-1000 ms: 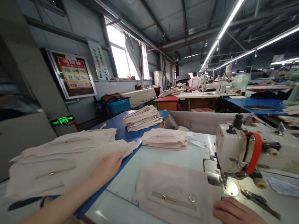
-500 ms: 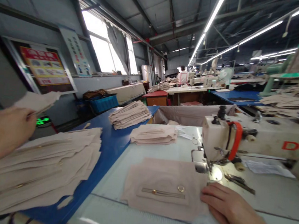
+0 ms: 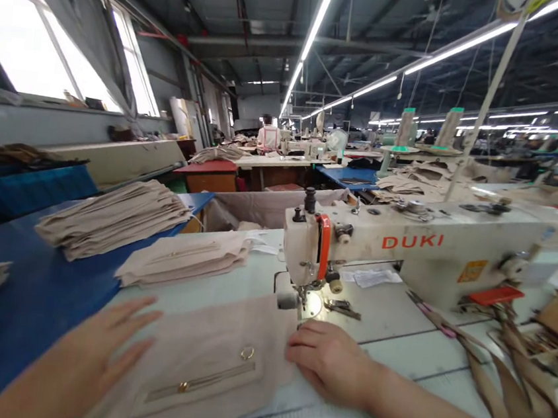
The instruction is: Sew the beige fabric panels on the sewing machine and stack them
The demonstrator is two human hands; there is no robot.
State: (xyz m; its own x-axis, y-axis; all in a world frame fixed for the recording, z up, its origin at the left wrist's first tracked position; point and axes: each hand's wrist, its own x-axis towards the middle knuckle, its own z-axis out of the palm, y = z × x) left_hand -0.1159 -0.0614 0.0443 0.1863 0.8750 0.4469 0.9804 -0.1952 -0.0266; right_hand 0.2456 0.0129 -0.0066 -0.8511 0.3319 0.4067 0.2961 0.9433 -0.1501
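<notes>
A beige fabric panel [image 3: 216,335] lies flat on the sewing machine table, with a zipper [image 3: 216,378] set into it. The zipper has a gold slider [image 3: 183,387], and a gold ring [image 3: 246,352] rests on the panel above it. My left hand [image 3: 89,355] is at the panel's left side, fingers spread, nothing in them. At the panel's right edge, my right hand [image 3: 330,361] has its fingers bent together on the fabric, just in front of the needle area of the sewing machine [image 3: 304,258].
Beyond the panel lies a small pile of zippered pieces [image 3: 184,255]. A taller fabric stack [image 3: 113,218] sits on the blue table [image 3: 60,299]. Small scissors-like snips [image 3: 343,307] lie by the needle plate. Beige straps [image 3: 482,363] trail at the right.
My left hand has come from the left stack to the panel and no longer holds the beige piece it had raised. The view has swung right; my right hand stays at the panel's edge.
</notes>
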